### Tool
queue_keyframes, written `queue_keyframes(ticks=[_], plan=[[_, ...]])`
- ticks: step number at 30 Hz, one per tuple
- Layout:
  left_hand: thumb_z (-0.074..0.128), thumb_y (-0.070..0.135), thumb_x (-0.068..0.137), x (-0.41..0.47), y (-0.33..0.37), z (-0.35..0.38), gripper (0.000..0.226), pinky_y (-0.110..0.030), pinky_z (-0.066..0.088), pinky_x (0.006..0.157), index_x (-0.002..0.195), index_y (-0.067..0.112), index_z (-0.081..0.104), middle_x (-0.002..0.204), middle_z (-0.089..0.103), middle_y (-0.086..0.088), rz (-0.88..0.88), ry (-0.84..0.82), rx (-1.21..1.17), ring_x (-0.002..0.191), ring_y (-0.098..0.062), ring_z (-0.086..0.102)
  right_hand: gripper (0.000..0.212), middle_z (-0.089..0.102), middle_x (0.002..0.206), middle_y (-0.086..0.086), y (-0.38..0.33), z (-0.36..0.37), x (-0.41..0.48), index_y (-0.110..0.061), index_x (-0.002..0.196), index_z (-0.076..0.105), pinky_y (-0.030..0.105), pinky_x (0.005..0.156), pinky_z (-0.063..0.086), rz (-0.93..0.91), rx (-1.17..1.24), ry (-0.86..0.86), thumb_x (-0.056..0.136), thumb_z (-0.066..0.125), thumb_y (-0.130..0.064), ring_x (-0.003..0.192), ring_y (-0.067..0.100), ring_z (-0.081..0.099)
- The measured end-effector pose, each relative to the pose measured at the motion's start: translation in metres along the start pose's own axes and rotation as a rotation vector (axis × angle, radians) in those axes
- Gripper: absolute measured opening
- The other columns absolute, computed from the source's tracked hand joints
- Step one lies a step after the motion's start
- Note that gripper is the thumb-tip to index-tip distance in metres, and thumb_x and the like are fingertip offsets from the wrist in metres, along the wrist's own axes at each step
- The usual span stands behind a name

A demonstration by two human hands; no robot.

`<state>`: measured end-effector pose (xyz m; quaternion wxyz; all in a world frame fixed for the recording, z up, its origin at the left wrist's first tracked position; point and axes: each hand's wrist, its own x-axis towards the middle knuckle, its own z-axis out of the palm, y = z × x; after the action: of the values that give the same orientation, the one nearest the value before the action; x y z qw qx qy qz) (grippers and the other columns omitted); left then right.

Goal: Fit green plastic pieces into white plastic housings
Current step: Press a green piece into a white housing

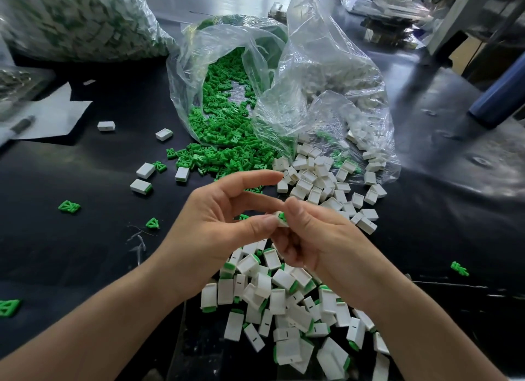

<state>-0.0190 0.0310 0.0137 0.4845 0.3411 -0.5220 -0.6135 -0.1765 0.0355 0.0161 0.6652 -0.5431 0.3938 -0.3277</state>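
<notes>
The left hand point(218, 224) and right hand point(315, 238) meet above the black table point(85, 253), both pinching one white housing point(279, 224). A green piece point(281, 216) shows at its top by the right thumb. Bare table lies open to the left. Assembled housings point(272, 295) are heaped under the wrists. Beyond, loose white housings point(318, 182) and green pieces point(224, 125) spill from clear bags point(227, 45).

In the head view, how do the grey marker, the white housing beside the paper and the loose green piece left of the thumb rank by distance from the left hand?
From the left hand:
1. Loose green piece, just to its left.
2. White housing, up-left beside the paper.
3. Grey marker, far left on the paper.
</notes>
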Motion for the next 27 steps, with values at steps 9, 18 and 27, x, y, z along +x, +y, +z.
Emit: queue_keyframes(ticks=[9, 18, 27], plan=[[0.067, 0.008, 0.066, 0.0007, -0.0011, 0.0, 0.041, -0.027, 0.055, 0.066, 0.105, 0.019, 0.065, 0.085, 0.073, -0.012, 0.002, 0.01, 0.008, 0.071, -0.025, 0.07, 0.048, 0.05, 0.059, -0.012, -0.0006, 0.0029, -0.0002, -0.001, 0.087, 0.053, 0.015, 0.054, 0.036, 0.03, -0.012, -0.001, 0.077, 0.042, -0.047, 0.055, 0.004, 0.043], [0.065, 0.004, 0.068, -0.0005, -0.0045, -0.0002, 0.04, -0.029, 0.055, 0.064, 0.106, 0.019, 0.067, 0.086, 0.072, -0.014, -0.014, 0.004, 0.022, 0.071, -0.032, 0.068, 0.055, 0.055, 0.062, -0.012, -0.0036, 0.001, -0.0015, -0.003, 0.094, 0.059, 0.017, 0.055, 0.037, 0.067, -0.135, -0.014, 0.076, 0.037, -0.05, 0.056, 0.003, 0.047], [0.075, 0.007, 0.055, 0.0, -0.0084, 0.0034, 0.054, -0.022, 0.053, 0.063, 0.105, 0.028, 0.068, 0.087, 0.072, -0.003, 0.038, 0.09, 0.026, 0.078, -0.015, 0.069, 0.044, 0.044, 0.057, -0.011, -0.0034, 0.0074, 0.0001, -0.005, 0.093, 0.055, 0.012, 0.049, 0.033, 0.074, 0.023, -0.003, 0.076, 0.044, -0.044, 0.052, 0.003, 0.038]])
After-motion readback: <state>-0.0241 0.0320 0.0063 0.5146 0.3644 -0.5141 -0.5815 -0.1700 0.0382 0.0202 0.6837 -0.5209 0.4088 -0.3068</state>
